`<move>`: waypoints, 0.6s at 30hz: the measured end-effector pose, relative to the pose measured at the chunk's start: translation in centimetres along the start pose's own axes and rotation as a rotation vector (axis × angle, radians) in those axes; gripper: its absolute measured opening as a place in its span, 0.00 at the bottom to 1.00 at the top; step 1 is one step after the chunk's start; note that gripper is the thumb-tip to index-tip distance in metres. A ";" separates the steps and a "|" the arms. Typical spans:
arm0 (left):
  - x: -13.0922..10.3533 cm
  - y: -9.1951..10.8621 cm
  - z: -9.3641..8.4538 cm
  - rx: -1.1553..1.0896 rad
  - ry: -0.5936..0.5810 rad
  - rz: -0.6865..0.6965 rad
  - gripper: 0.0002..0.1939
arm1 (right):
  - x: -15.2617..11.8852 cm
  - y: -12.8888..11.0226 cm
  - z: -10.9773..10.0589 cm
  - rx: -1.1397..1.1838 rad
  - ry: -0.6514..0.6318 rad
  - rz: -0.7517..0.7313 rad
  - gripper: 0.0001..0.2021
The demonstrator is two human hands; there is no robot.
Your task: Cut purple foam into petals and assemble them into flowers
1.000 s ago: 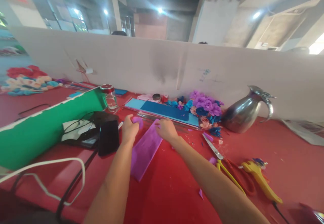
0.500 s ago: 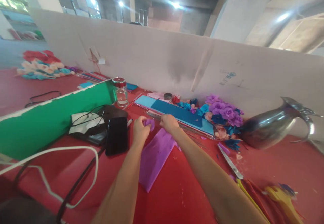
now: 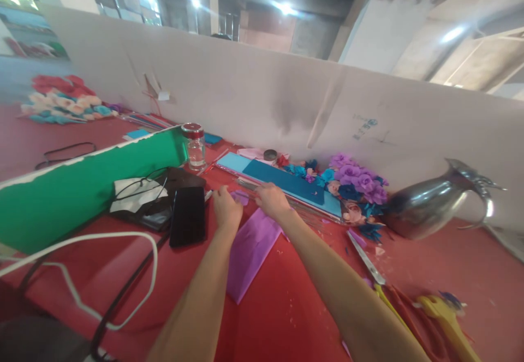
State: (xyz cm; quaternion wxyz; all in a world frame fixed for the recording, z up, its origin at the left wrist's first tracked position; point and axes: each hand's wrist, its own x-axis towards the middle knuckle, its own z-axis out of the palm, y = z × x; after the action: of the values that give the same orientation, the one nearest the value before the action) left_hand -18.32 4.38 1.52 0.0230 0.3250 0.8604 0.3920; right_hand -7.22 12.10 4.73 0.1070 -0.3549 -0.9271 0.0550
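My left hand (image 3: pixel 227 209) is closed, its fingertips partly hidden, on a small piece of purple crepe paper (image 3: pixel 240 197) that shows at its right side. To the right, my right hand (image 3: pixel 272 201) has its fingers bent together, low by the thin wires in front of the blue paper strips. What its fingertips hold, if anything, is hidden. Beneath my hands a folded purple crepe paper sheet (image 3: pixel 254 253) lies slanted on the red table (image 3: pixel 286 302). Dark blue paper (image 3: pixel 282 179) rests on lighter blue sheets just beyond.
Left stand a black phone (image 3: pixel 187 217), a lidded glass jar (image 3: pixel 195 149) and a green panel (image 3: pixel 94 198). A white cable (image 3: pixel 155 263) loops nearby. On the right are paper flowers (image 3: pixel 356 179), a metal jug (image 3: pixel 429 203), long scissors (image 3: pixel 365 258) and a yellow-handled tool (image 3: pixel 444 318).
My left hand has turned over and moved slightly down, with the small purple piece now lower and flatter. My right hand has shifted slightly left; its fingers reach farther toward the wires.
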 end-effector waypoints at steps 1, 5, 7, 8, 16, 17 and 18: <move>0.0 0.1 -0.2 0.011 0.016 0.013 0.22 | -0.5 0.3 -0.8 0.003 0.036 0.014 0.14; -0.8 1.1 -0.9 0.027 -0.052 0.128 0.14 | -4.9 2.7 -4.1 0.104 0.178 0.205 0.18; -1.6 2.0 -0.7 0.062 -0.179 0.228 0.11 | -8.1 3.7 -4.7 0.166 0.199 0.367 0.18; -2.0 2.4 -0.6 0.095 -0.240 0.292 0.11 | -9.8 4.0 -4.6 0.173 0.191 0.421 0.18; -5.1 2.0 -2.8 0.306 -0.366 0.504 0.10 | -19.4 0.7 -1.5 0.147 0.150 0.281 0.19; -5.8 1.2 -3.4 0.345 -0.338 0.499 0.12 | -20.5 0.3 -1.6 0.178 0.170 0.240 0.19; -6.5 0.3 -4.0 0.378 -0.297 0.479 0.16 | -21.7 0.0 -1.8 0.223 0.196 0.196 0.19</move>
State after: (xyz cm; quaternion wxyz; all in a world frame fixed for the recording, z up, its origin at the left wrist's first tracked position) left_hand -14.21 -1.85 3.15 -0.0057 0.5700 0.8043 0.1681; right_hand 8.95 -2.42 3.06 0.2297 -0.4333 -0.8613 0.1330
